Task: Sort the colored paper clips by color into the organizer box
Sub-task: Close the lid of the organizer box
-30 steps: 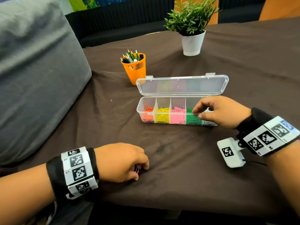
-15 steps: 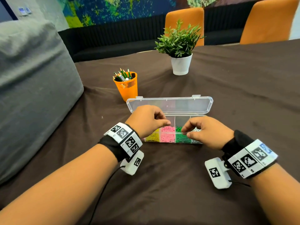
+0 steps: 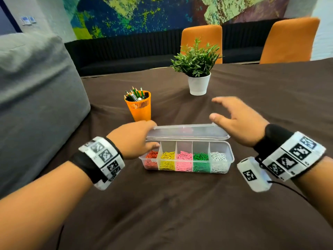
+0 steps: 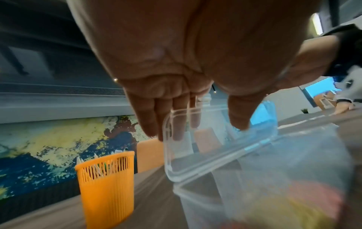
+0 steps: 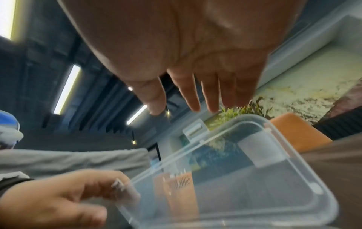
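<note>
A clear box [image 3: 187, 166] sits on the table [image 3: 180, 213], near the edge closest to the person. It has five slots in a row. From left to right they hold red clips [image 3: 151, 158], yellow clips [image 3: 167, 160], pink clips [image 3: 184, 161], green clips [image 3: 201, 161] and white clips [image 3: 218, 161]. Each color is in its own slot.

The lid [image 3: 187, 131] is up and tilts over the back of the box. The left hand [image 3: 133, 138] is at the left end of the lid. Its fingers [image 4: 177, 124] are behind the lid and its thumb [image 4: 240, 113] is in front, all nearly straight. I cannot tell if they are squeezing the lid. The right hand [image 3: 239, 121] is in the air just past the right end of the lid. Its fingers [image 5: 192, 94] are spread out straight and it holds nothing.

Behind the box, toward the left, stands an orange cup [image 3: 139, 109] full of pencils. It is close to the left hand. A plant [image 3: 197, 69] in a white pot stands farther back, near the middle of the table. A big gray cushion [image 3: 36, 105] leans over the left edge of the table. Two orange chairs [image 3: 201, 38] stand at the far edge
</note>
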